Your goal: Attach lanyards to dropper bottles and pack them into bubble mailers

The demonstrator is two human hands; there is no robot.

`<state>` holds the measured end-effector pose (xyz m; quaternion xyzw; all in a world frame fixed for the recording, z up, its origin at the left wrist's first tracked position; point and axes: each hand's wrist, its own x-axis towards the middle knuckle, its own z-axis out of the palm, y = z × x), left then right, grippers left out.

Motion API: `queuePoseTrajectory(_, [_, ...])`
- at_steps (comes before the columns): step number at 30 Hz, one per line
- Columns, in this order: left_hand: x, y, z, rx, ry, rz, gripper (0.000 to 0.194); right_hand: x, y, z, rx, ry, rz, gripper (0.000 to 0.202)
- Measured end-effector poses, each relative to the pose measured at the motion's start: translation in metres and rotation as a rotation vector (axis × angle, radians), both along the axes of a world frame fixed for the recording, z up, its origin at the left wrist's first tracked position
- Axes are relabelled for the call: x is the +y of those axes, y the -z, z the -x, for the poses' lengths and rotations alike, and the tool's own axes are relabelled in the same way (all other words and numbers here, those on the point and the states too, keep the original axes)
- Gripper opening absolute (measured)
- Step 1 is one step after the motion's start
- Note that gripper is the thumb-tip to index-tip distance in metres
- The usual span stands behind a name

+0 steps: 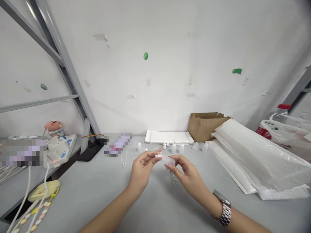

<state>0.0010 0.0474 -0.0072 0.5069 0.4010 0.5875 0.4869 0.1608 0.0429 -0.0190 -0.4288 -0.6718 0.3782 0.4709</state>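
Note:
Between my two hands lies a small translucent white bottle [167,160], tilted on its side over the grey table. My right hand [183,168] has its fingers closed round the bottle's body. At the neck end, my left hand [144,165] pinches the white cap [158,156]. A thin white loop [175,181] hangs just below my right fingers. Similar small bottles stand behind my hands, among them one [139,147] to the left and two side by side [173,148] near the middle. Small white pieces [164,146] sit beside those two.
Against the wall are a white padded envelope [167,137] and an open cardboard box [200,129]. Bubble mailers [262,158] cover the right side. A black phone-like object [91,150], a white looped strap [125,161] and a power strip with cables [64,150] lie left.

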Motion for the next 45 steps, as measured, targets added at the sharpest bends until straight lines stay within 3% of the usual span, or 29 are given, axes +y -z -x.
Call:
queuePoseTrajectory(4, [-0.001,-0.001,0.0,0.01,0.003,-0.024,0.007,0.0,-0.002,0.001,0.067,-0.09,0.105,0.028])
queuePoseTrajectory(11, [0.005,0.0,0.0,-0.002,0.058,0.017,0.008,0.005,-0.007,0.001,0.134,-0.317,0.335,0.056])
queuePoseTrajectory(17, [0.009,0.004,0.0,-0.021,0.027,0.1,0.017,0.001,-0.001,0.0,-0.067,-0.011,0.012,0.029])
queuePoseTrajectory(19, [0.008,0.005,0.0,-0.025,0.04,0.104,0.017,0.001,0.0,0.0,-0.087,0.003,-0.017,0.023])
queuePoseTrajectory(25, [0.008,0.006,0.0,-0.021,0.06,0.077,0.016,0.005,-0.002,0.0,0.081,-0.098,0.213,0.034])
queuePoseTrajectory(35, [0.009,0.011,-0.004,0.047,0.036,0.116,0.022,0.014,-0.002,-0.002,0.179,-0.148,0.411,0.048])
queuePoseTrajectory(41, [0.011,0.001,0.004,0.046,-0.082,-0.015,0.03,0.012,-0.006,-0.001,0.299,-0.149,0.424,0.052])
queuePoseTrajectory(45, [0.008,-0.003,0.005,0.019,-0.019,-0.028,0.027,0.012,-0.006,-0.002,0.318,-0.149,0.398,0.052])
